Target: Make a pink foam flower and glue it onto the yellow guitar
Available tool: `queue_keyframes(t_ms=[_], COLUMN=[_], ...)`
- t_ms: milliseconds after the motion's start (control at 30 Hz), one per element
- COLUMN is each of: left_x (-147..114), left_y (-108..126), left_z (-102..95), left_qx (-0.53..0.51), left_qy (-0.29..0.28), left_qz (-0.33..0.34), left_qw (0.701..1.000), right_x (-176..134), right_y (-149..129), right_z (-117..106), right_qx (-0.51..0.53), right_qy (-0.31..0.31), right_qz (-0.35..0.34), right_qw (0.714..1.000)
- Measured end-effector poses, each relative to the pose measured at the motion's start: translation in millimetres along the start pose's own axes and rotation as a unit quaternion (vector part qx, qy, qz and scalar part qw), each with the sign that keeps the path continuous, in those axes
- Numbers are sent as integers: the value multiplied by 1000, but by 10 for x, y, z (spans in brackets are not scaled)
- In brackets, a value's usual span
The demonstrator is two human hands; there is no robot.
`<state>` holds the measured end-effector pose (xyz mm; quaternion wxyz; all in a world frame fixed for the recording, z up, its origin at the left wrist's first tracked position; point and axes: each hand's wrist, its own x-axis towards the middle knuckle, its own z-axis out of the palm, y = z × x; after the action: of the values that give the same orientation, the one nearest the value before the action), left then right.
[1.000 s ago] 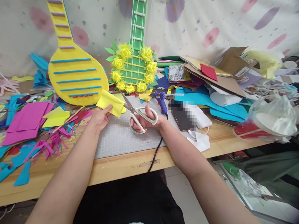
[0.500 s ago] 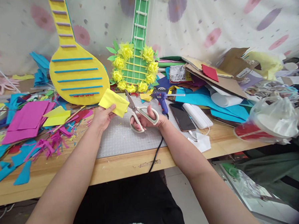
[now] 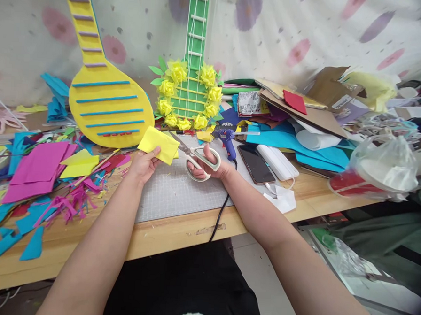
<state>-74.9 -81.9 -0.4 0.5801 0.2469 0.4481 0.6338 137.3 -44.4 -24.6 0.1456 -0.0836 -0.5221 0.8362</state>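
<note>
My left hand [image 3: 145, 165] pinches a folded piece of yellow paper [image 3: 159, 144] above the left part of the grey cutting mat [image 3: 180, 193]. White-handled scissors [image 3: 193, 153] are in my right hand [image 3: 209, 164], with fingers and thumb through the loops. The blades point left toward the paper's right edge and are partly hidden around it; I cannot tell how far they reach into it. Behind my hands stands a green paper guitar shape [image 3: 190, 93] ringed with yellow paper flowers. A yellow one [image 3: 110, 105] with blue strips leans to its left.
A purple glue gun [image 3: 228, 142], a dark phone [image 3: 256, 164] and a white power bank [image 3: 278, 162] lie right of my hands. Magenta sheets [image 3: 40, 167] and coloured scraps cover the left. Cardboard and paper are heaped behind. A bagged red cup [image 3: 357, 184] stands at right.
The scissors have moved slightly left and their blades have closed somewhat at the yellow paper's right edge. My left hand has barely shifted.
</note>
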Motion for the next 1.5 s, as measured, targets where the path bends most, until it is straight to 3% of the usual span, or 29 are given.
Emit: queue_keyframes(t_ms=[333,500,767,1067,1500], left_x=[-19,-16,-105,-72,-131], left_y=[23,6,-130,-100,-116], left_z=[8,7,162,112,160], left_qx=[-13,-10,9,11,25], left_qy=[22,20,14,6,19], left_qz=[-18,-14,-32,-38,-49], left_qw=[1000,1000,999,999,998], right_x=[46,25,10,8,25], right_y=[76,38,23,19,32], right_z=[-141,-49,33,-30,-41], right_qx=[43,25,-3,-22,7], right_qy=[-34,-35,-48,-5,-63], right_qz=[24,11,-3,-19,-13], right_qw=[998,999,999,1000,998])
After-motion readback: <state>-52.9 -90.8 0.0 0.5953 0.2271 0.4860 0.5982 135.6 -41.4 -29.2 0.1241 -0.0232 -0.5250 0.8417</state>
